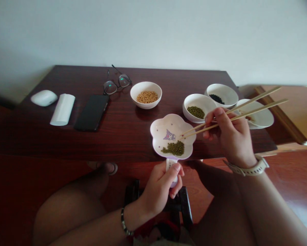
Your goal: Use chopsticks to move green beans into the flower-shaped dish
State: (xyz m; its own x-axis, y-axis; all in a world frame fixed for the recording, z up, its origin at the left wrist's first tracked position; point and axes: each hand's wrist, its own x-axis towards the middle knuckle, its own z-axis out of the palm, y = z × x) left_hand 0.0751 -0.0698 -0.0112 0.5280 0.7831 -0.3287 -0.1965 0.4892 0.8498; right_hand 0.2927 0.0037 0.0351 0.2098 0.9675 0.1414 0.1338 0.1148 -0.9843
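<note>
Head view: right hand (pixel 231 136), fingers (pixel 217 112) closed on wooden chopsticks (pixel 261 97), long axis slanting down-left, tips narrowly apart with nothing visible between them, just up-right of a small heap of green mung beans (pixel 172 148) on a flower-shaped plate (pixel 166 123). Left hand (pixel 159 186), nearer the beans, curled around a white handle (pixel 170 165) at the plate's near edge.

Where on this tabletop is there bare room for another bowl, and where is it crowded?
Bare wood lies between the black phone and the flower-shaped dish, below the soybean bowl. Crowded at right, where the mung bean bowl, black bean bowl and white dish bunch near the right hand.
</note>
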